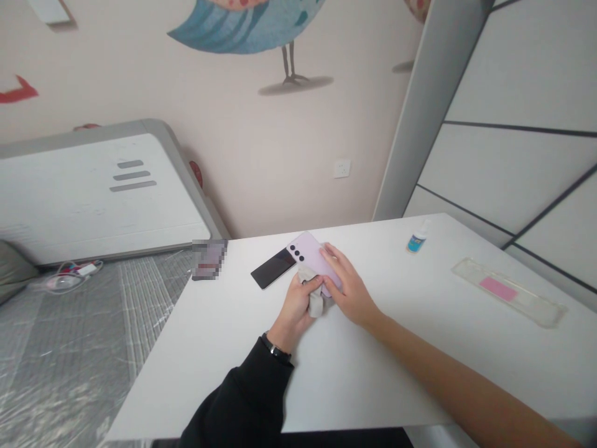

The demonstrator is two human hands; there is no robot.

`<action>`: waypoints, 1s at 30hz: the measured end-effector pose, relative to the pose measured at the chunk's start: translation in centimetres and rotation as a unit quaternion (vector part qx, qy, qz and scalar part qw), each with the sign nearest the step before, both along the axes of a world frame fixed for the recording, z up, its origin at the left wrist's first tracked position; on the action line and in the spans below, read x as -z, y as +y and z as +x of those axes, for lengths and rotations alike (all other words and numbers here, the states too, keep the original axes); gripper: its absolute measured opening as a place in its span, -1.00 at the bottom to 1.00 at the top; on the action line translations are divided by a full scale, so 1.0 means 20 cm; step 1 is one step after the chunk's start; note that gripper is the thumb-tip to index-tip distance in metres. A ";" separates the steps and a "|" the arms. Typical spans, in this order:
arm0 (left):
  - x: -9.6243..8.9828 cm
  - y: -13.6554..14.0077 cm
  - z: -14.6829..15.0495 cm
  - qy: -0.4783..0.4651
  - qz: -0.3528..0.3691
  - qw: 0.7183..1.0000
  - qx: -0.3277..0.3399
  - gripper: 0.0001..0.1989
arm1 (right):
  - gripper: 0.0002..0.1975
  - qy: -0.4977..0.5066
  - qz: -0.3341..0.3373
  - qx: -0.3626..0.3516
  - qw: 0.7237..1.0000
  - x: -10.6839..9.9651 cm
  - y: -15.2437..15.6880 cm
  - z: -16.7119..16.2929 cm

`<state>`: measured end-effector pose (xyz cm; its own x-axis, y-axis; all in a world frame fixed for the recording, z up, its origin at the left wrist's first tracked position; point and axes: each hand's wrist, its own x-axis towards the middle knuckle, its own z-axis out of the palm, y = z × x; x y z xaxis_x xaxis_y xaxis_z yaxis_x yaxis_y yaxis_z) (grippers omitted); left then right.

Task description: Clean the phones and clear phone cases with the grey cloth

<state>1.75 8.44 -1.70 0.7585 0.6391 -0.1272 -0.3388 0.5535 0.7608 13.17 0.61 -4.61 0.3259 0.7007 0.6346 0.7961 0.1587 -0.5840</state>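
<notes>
Above the white table [336,361] I hold a lavender phone [308,242], its back with three dark camera lenses facing me. My right hand [349,289] grips the phone along its right side and lower end. A light grey cloth [316,303] is bunched in my left hand [293,305], which presses it against the phone's lower left edge. The left fingers are partly hidden behind the cloth and phone. A black flat slab like a phone [273,269] lies face up on the table, just left of the lavender one.
A small white bottle with a blue label [416,240] stands toward the back right. Farther right lies a clear long plastic wrapper with a pink label [499,289]. A blurred-out item [209,260] sits at the table's left back corner. Behind the table is a wall [289,155].
</notes>
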 end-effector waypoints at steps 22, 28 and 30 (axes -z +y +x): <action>0.07 0.24 -0.03 0.054 0.062 0.976 -0.200 -0.61 | -0.07 -0.132 -0.091 -0.075 0.984 0.03 0.00 0.01; 0.02 0.28 -0.10 0.049 0.087 0.992 -0.077 -0.65 | -0.07 -0.139 -0.102 -0.060 0.983 0.05 -0.01 0.05; 0.01 0.30 -0.13 0.050 0.103 0.992 -0.043 -0.65 | -0.07 -0.130 -0.108 -0.050 0.984 0.06 -0.01 0.05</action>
